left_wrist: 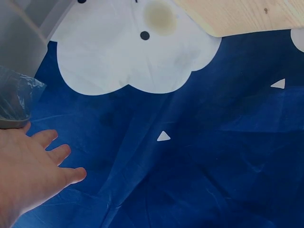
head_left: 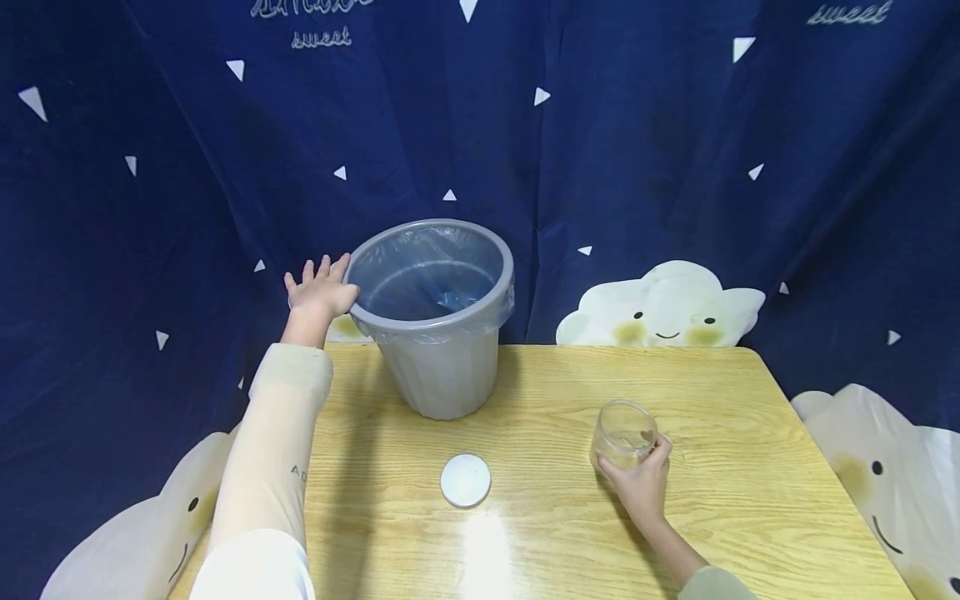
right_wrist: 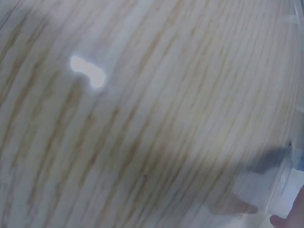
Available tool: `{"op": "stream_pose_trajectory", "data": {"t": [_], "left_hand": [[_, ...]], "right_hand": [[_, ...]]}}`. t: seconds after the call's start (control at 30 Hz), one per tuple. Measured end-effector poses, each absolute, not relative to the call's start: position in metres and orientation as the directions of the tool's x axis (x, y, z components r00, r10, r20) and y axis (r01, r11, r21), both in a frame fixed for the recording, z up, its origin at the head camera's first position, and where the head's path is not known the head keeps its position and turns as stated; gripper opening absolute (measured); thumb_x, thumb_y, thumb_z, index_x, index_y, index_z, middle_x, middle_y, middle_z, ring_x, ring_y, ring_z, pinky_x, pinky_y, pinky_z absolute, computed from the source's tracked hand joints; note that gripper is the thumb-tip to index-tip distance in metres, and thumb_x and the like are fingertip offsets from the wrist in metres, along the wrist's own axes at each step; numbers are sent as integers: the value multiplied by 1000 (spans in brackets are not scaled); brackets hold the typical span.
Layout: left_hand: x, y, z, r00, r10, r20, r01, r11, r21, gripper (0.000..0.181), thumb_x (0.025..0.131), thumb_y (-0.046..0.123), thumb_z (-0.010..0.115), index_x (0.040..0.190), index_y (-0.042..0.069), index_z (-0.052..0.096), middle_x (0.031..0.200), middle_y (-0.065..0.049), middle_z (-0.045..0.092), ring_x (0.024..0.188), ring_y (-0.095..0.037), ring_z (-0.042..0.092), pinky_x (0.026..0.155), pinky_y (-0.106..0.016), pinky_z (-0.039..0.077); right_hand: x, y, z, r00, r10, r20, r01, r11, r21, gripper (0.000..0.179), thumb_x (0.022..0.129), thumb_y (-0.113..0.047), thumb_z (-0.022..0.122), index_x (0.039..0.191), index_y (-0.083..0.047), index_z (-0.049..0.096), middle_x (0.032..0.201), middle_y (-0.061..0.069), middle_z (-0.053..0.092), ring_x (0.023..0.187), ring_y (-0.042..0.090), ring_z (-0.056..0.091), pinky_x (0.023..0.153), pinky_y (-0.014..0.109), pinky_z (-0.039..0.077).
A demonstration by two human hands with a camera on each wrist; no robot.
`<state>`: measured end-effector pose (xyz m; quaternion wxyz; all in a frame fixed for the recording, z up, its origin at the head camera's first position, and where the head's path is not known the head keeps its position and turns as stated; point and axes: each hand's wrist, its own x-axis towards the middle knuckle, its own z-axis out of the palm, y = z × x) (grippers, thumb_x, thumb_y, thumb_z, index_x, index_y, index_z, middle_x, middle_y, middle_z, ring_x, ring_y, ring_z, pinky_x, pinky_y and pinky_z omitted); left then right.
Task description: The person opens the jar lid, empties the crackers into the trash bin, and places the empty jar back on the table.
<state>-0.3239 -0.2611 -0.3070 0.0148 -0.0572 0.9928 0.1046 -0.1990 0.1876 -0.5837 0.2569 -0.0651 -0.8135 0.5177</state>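
Observation:
A grey waste bin point(head_left: 442, 367) lined with a clear plastic bag point(head_left: 506, 304) stands at the back left of the table. At the left side of its rim is my left hand point(head_left: 321, 292), with straight, spread fingers and the thumb side against the rim. The left wrist view also has this hand point(left_wrist: 33, 168) beside the bin point(left_wrist: 23, 35). My right hand point(head_left: 642, 483) grips a clear drinking glass point(head_left: 622, 437) by its lower side, on the right of the table. Only a fingertip point(right_wrist: 281, 221) and the glass's edge point(right_wrist: 280, 183) show in the right wrist view.
A round white disc point(head_left: 465, 481) lies on the wooden table point(head_left: 555, 533) between the bin and the glass. Behind the table hangs a dark blue curtain point(head_left: 637, 150) with white triangles and cloud faces. Inside the bin the bag looks crumpled.

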Motion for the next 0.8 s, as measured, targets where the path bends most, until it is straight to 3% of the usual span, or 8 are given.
{"op": "stream_pose_trajectory", "data": {"t": [0.4, 0.8], "left_hand": [[-325, -263, -308, -994, -107, -37, -112, 971, 212, 67, 88, 29, 36, 148, 12, 9, 150, -23, 6, 135, -44, -4, 102, -64, -7], [-324, -262, -309, -994, -105, -37, -110, 971, 211, 66, 91, 32, 37, 148, 12, 9, 150, -23, 5, 135, -44, -4, 103, -64, -6]], "right_hand": [[-198, 190, -584, -887, 333, 319, -150, 446, -882, 87, 61, -8, 84, 124, 4, 26, 121, 29, 35, 112, 45, 37, 96, 60, 31], [-192, 191, -576, -927, 310, 209, -47, 458, -888, 94, 66, -22, 82, 131, 2, 18, 129, 29, 31, 119, 47, 33, 97, 61, 29]]}}
